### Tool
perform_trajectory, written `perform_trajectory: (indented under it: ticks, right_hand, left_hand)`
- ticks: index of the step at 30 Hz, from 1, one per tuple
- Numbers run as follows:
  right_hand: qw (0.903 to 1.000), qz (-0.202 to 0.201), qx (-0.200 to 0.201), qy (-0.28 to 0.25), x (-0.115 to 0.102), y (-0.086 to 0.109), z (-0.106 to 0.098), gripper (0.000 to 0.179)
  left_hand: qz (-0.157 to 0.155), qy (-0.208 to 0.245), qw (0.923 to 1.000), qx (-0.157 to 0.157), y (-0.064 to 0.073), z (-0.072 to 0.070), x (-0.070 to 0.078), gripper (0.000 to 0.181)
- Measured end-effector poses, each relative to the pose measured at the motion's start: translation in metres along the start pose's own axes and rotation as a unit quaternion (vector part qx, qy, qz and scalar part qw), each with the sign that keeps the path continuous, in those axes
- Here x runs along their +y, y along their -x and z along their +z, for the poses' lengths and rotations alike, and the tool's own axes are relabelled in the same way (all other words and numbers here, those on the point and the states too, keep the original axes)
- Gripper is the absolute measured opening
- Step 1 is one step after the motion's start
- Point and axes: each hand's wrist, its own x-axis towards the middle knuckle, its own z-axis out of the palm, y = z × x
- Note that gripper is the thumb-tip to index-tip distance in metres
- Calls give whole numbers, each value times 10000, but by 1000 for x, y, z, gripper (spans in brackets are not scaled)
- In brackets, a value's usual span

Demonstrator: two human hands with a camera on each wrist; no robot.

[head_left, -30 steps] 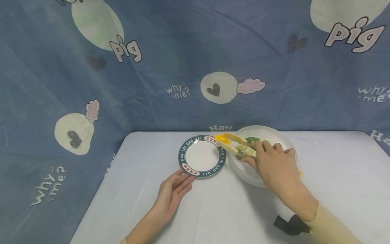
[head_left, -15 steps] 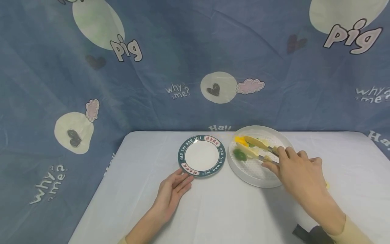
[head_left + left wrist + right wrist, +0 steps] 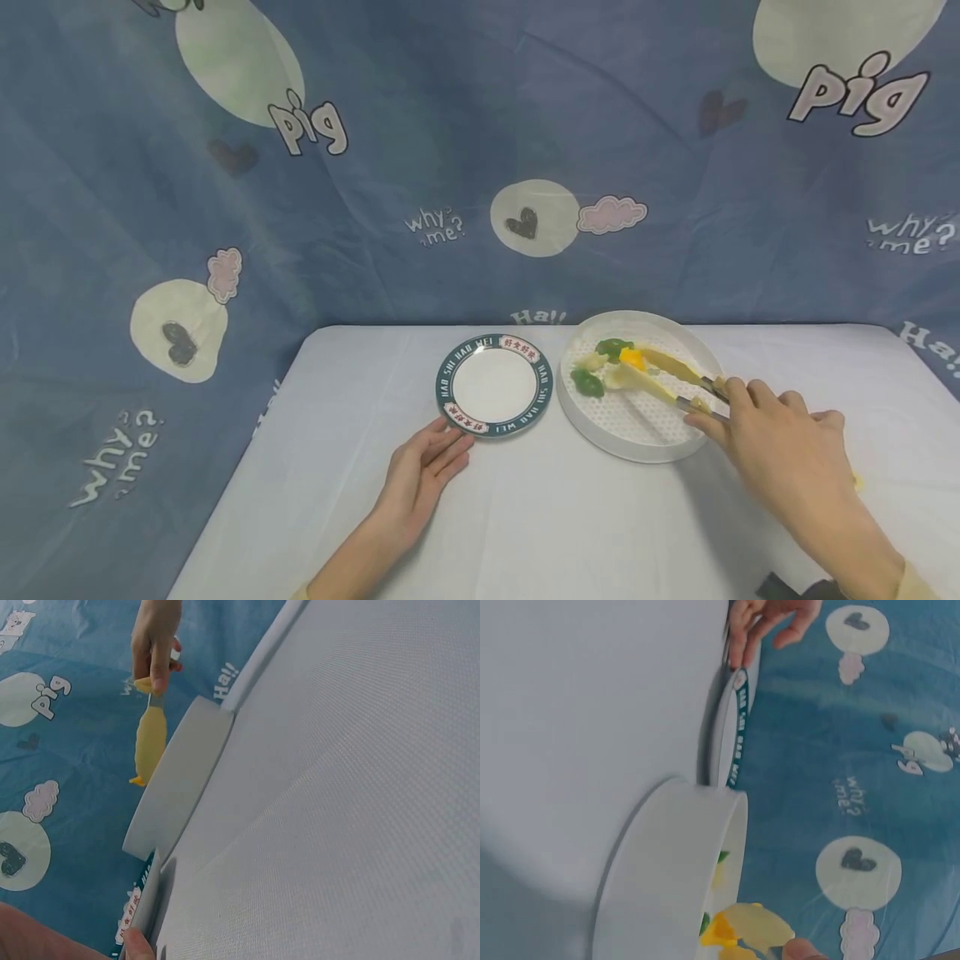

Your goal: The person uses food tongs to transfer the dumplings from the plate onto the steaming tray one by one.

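My right hand (image 3: 787,454) grips a pair of tongs (image 3: 678,393) with pale yellow heads and metal arms, held over a round white tray (image 3: 600,442) with a dimpled bottom. At the tongs' tips is a bright yellow-orange piece (image 3: 632,358), its kind unclear. Green leafy-looking pieces (image 3: 588,383) and pale yellow bits lie in the tray. On the left, my left hand (image 3: 416,479) touches the near rim of a small white plate (image 3: 495,383) with a green lettered border; its fingers are nearly straight, and the right wrist view shows the thumb standing apart.
The plate and tray stand side by side, near the far edge of a white-covered table (image 3: 562,533). Behind it hangs a blue printed cloth (image 3: 412,125). A dark object (image 3: 795,587) shows at the bottom right, beside the right sleeve.
The tongs and right hand have moved right, from the plate's right edge back over the tray, and the yellow-orange piece went with them. The left hand stays at the plate.
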Motion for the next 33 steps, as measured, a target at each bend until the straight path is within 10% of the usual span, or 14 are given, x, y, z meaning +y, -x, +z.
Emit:
perform_trajectory:
  ticks: [33]
  right_hand:
    - [9999,117,22,88,14,9,13,69]
  left_hand:
    - [-42,60,10000,48,-1,0,0,67]
